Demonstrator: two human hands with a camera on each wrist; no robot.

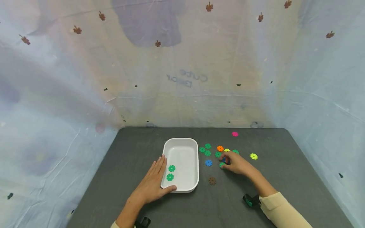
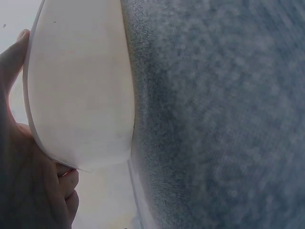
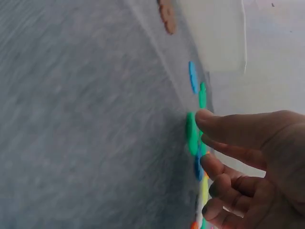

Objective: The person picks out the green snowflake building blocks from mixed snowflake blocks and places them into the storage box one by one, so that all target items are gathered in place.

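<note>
My left hand (image 1: 154, 182) rests along the left side of a white tray (image 1: 182, 189), its fingers straight and its thumb over the near rim. In the left wrist view the white tray (image 2: 81, 86) fills the space beside that hand. Two green notched discs (image 1: 171, 168) lie inside the tray, at its left. To the tray's right, my right hand (image 1: 235, 163) reaches down over the loose discs. Its thumb is close to a green notched disc (image 3: 191, 133) on the table, with thumb and fingers apart. A dark blue disc (image 3: 198, 164) is partly hidden beside the fingers.
More notched discs lie around the right hand: blue (image 1: 208, 162), orange (image 1: 220, 148), yellow (image 1: 253, 156), and several green ones. A brown disc (image 1: 212, 181) lies nearer the front, a pink one (image 1: 235, 134) near the back edge. Printed cloth (image 1: 182, 107) hangs behind the grey table (image 1: 137, 142).
</note>
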